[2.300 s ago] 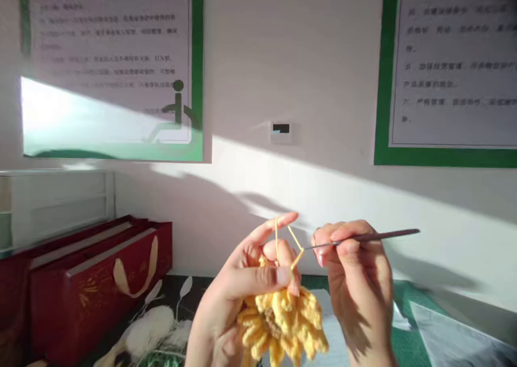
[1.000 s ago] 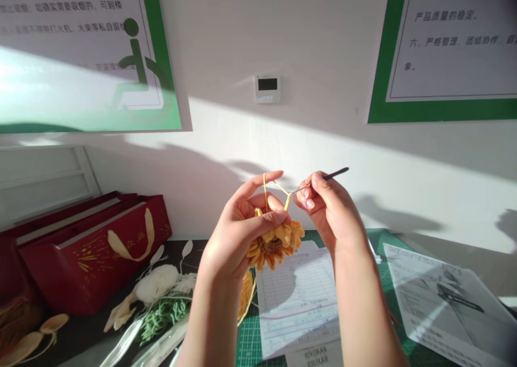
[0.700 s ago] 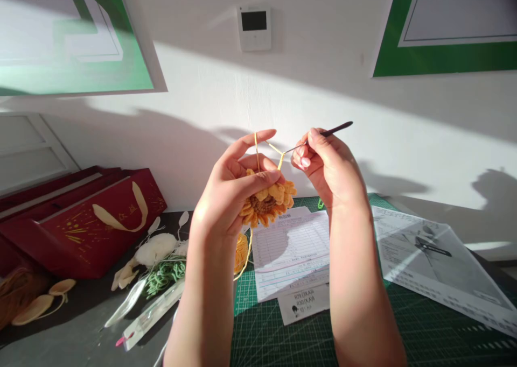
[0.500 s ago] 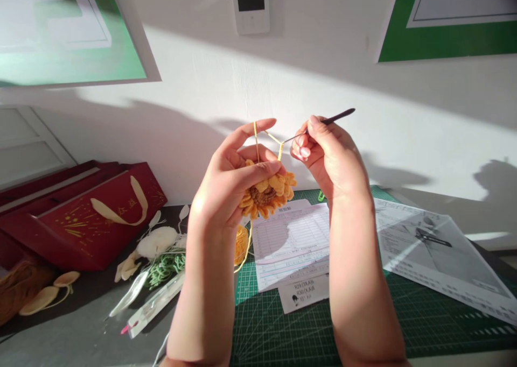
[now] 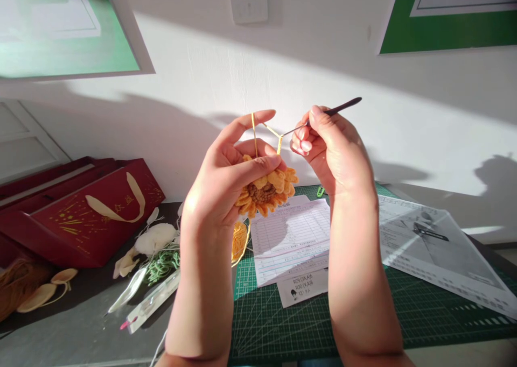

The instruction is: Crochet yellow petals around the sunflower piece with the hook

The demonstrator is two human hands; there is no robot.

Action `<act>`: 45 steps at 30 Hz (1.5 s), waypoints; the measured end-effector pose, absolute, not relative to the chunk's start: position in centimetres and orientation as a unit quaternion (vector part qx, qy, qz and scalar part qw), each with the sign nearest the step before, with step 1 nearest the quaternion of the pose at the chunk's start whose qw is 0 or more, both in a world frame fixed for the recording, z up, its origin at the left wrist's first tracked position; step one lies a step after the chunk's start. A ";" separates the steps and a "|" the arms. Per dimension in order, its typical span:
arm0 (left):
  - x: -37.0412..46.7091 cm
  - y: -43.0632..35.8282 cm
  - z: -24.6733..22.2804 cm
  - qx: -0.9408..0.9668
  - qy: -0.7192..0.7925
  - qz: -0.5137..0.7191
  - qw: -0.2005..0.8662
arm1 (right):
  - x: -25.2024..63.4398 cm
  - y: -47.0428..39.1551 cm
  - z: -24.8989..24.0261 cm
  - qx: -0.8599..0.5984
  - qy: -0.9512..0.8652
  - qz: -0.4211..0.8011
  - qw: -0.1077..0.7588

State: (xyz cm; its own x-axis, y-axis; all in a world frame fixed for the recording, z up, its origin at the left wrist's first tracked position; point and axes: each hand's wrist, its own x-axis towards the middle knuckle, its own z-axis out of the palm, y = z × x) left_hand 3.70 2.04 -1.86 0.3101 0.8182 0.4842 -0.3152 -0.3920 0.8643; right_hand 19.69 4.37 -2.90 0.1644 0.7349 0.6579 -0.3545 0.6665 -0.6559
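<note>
My left hand (image 5: 234, 168) pinches a crocheted sunflower (image 5: 264, 195) with yellow petals and a brown centre. A strand of yellow yarn (image 5: 254, 135) loops over its raised index finger. From the pinch a short crocheted chain (image 5: 279, 145) rises to the tip of a crochet hook (image 5: 341, 107). My right hand (image 5: 333, 146) grips that hook by its dark handle, the thin metal shaft pointing left into the yarn loop. Below the left wrist sits a yellow yarn ball (image 5: 239, 241), partly hidden by the forearm.
Written pattern sheets (image 5: 291, 238) lie on a green cutting mat (image 5: 283, 334), with a printed sheet (image 5: 440, 248) at right. A green stitch marker (image 5: 320, 191) is near the wall. Red gift bags (image 5: 92, 216), green crocheted pieces (image 5: 163, 265) and a long clear packet (image 5: 153, 302) occupy the left.
The view has tilted slightly downward, so the wall items sit higher. Both hands keep their holds; the yarn chain and hook stay joined in nearly the same pose.
</note>
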 end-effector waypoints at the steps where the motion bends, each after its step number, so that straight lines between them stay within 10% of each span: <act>1: 3.6 2.1 -1.9 0.627 0.201 0.550 0.513 | 19.8 4.4 -2.9 -0.178 -0.535 0.366 0.740; 45: 3.7 -2.9 -0.2 0.438 0.157 0.706 0.534 | 15.0 0.0 -1.8 -0.117 -0.485 0.413 0.762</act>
State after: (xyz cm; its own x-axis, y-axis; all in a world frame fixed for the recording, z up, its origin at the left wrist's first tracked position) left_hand 3.70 -2.88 -0.17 -0.0470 0.8914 0.4507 -0.6161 -0.3811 0.6893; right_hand 15.03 0.04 -1.78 0.1892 0.7425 0.6426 -0.5166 0.6318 -0.5779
